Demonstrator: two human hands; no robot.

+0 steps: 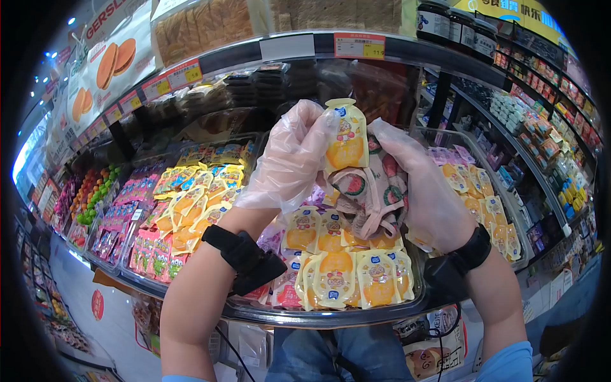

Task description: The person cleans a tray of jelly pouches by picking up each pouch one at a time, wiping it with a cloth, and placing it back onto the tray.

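Note:
My left hand (293,156), in a clear plastic glove, pinches a yellow snack packet (347,141) by its left side and holds it upright above the tray. In my right hand (417,184), gloved the same way, is a pink cloth (372,194) with a watermelon print, bunched up and hanging just below and beside the packet. Beneath both hands, rows of similar yellow packets (334,274) stand in a clear plastic tray (356,316), with a few pink and purple ones among them. Black straps circle both wrists.
More bins of packets lie left (191,204) and right (487,207). A shelf edge with price tags (359,46) crosses above the hands, carrying bread (213,32) and dark jars (455,25). Stocked shelves (541,134) run along the right. Fruit-like items (95,197) sit far left.

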